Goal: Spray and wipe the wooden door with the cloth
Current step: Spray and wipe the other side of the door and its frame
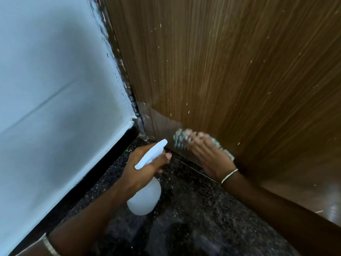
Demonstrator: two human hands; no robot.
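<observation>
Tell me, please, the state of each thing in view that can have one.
Spray bottle: off the floor, held by its neck, nozzle aimed at the door's bottom corner.
Left hand: curled round the spray bottle.
Cloth: pressed against the low part of the door, blurred.
Right hand: fingers spread flat on the cloth.
Wooden door: flecked with pale specks.

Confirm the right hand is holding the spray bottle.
No, the left hand grips the bottle; the right hand presses the cloth on the door.
</observation>
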